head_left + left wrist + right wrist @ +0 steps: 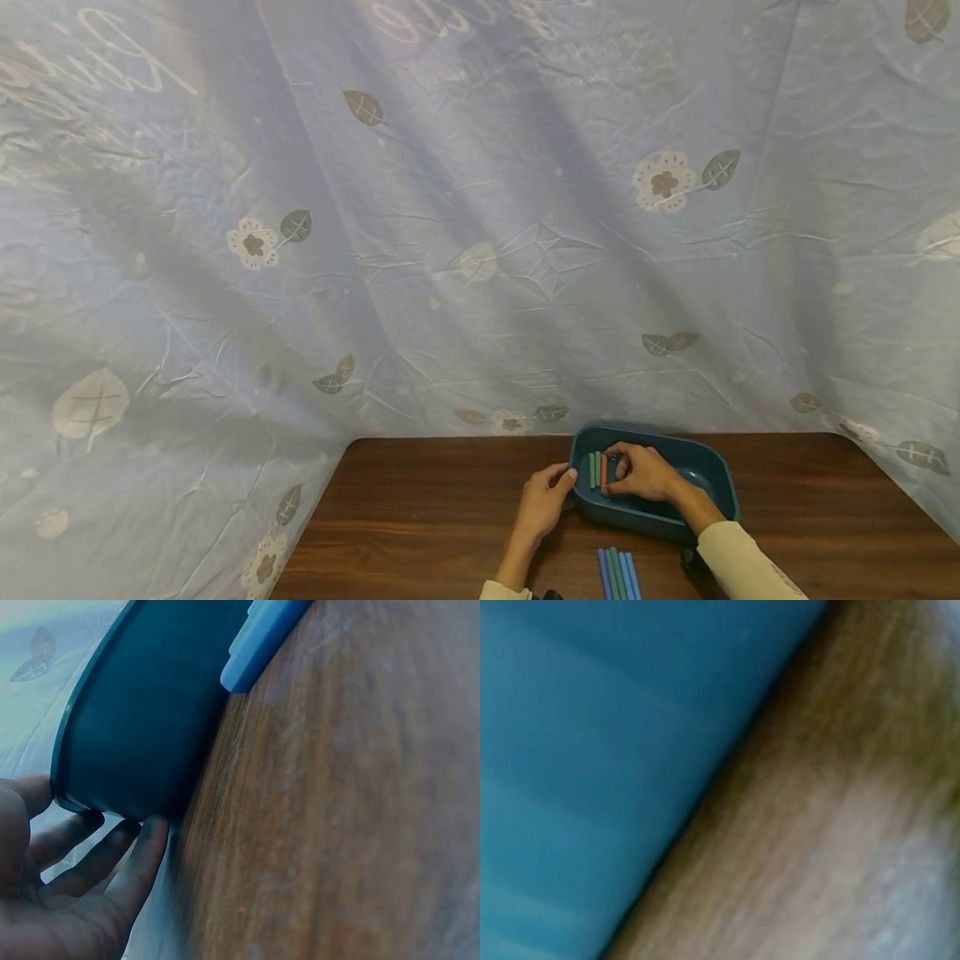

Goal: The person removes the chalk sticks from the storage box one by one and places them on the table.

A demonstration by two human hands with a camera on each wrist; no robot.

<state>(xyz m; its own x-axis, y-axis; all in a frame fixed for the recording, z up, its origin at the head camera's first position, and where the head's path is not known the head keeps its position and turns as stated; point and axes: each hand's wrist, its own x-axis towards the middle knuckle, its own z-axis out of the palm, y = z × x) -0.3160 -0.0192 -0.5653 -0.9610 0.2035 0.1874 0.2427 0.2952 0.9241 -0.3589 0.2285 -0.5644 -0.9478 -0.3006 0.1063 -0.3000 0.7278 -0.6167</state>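
A teal tray (645,522) stands at the table's back edge. Inside its left end, two green sticks (592,470) lie side by side, with an orange-red stick (603,473) to their right. My right hand (647,473) reaches into the tray and pinches the orange-red stick between thumb and fingers. My left hand (542,502) is at the tray's left end, thumb on the rim; in the left wrist view its fingers (139,862) touch the outer wall of the tray (150,712). The right wrist view shows only the tray's wall (607,750) and the table, with the hand out of sight.
Several blue and green sticks (617,575) lie side by side on the wooden table (420,517), in front of the tray. In the left wrist view, a blue stick's end (244,671) shows near the tray. A patterned curtain (480,333) hangs behind the table.
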